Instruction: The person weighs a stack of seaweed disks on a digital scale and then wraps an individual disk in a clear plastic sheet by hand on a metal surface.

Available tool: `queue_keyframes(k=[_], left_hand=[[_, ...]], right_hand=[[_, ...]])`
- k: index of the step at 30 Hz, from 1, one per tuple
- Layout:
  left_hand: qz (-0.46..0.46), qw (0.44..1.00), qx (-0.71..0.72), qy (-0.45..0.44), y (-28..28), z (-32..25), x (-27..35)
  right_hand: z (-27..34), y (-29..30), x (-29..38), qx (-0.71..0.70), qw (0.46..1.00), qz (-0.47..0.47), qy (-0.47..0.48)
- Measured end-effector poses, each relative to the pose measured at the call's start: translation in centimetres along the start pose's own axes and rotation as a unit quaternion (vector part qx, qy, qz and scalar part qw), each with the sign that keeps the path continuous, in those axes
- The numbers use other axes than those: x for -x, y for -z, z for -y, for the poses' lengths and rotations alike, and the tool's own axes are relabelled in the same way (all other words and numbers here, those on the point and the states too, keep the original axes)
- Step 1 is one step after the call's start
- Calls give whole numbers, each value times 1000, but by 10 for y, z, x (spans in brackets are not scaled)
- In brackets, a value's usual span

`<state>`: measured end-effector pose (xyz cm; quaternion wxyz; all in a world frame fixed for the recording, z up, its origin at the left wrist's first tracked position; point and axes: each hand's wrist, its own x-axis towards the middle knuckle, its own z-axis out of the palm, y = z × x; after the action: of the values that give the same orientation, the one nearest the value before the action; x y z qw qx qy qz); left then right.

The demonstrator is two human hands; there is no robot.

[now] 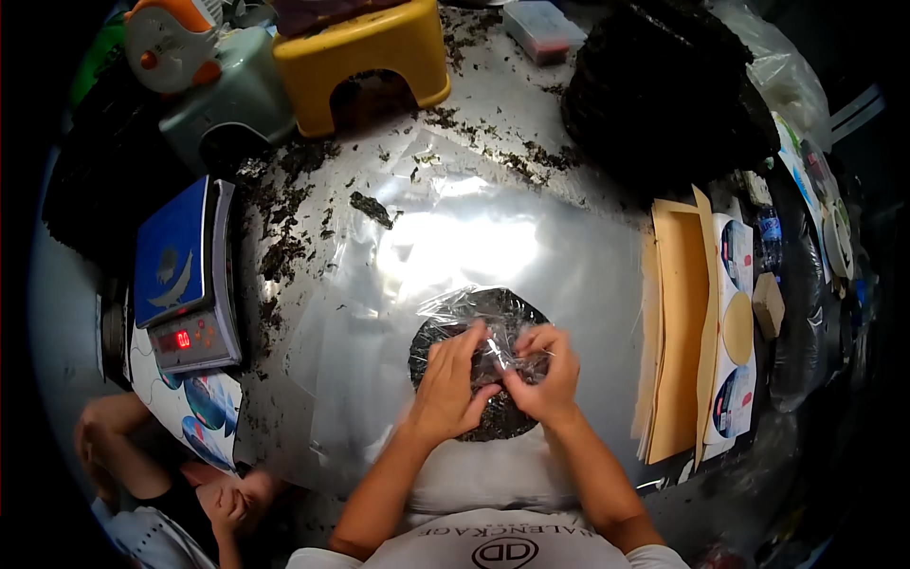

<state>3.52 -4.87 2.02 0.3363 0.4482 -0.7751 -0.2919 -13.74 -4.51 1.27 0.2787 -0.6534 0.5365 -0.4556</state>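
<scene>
A round, dark disc of what looks like dried seaweed lies in front of me, wrapped in clear plastic film. My left hand rests over the disc's left side, thumb spread from the fingers, its fingertips at the crumpled film. Whether they grip the film is too blurred to tell. On the other side, my right hand pinches a bunched fold of the film between thumb and fingers. Beneath the disc spread clear plastic sheets on the metal table.
A digital scale stands left, with a person's hand below it. Stools, yellow and grey-green, stand at the back. A dark stack rises back right. Brown envelopes and label sheets lie right.
</scene>
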Motion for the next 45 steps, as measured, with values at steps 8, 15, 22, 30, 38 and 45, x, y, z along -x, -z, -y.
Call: queue_keyframes(k=[8,15,22,30,38,45], left_hand=[[-78,995,-53,-27,-6,-3,8],[-4,996,-89,-17,-20,-9,-7],[16,988,103,112,-24,-3,-14],[142,963,-190,-130,-20,-12,56],[156,951,-229,-138,-20,-23,56],[165,942,-262,-132,-21,-27,51]], right_hand=[[2,0,-18,53,983,160,76],[-14,3,-7,-274,954,103,-70],[-5,7,2,168,952,220,130],[-22,17,20,-162,961,196,110],[-62,307,207,516,802,-293,-66],[-155,333,241,491,845,-196,-82]])
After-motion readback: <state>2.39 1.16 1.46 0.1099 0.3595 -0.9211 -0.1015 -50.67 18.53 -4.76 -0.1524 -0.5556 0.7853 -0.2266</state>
